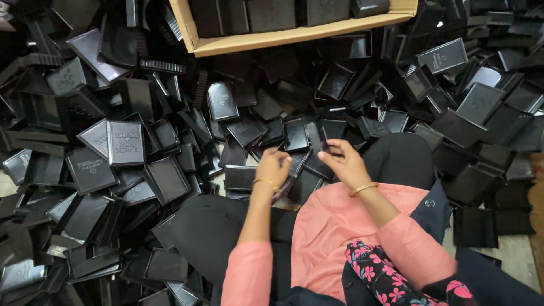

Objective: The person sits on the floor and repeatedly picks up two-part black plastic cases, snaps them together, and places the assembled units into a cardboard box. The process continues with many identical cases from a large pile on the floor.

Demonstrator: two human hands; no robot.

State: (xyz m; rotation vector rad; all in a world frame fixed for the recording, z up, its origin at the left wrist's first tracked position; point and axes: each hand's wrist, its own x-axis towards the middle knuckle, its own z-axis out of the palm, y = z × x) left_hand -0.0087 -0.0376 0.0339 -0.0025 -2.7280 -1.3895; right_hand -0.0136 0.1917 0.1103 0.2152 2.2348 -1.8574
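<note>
- We see the right hand [344,161] with its grip closed on a black plastic piece [319,141] above the lap.
- The left hand [273,168] curls around a second black piece [289,182] just beside it.
- Black trays [126,143] are heaped on the floor all around.
- A cardboard box [272,39] sits beyond.

Countless black trays [125,143], one cardboard box [283,38]

Trays [126,143] heaped left, right and ahead of the hands [309,161]; carton [294,35] beyond, seemingly holding more
</note>
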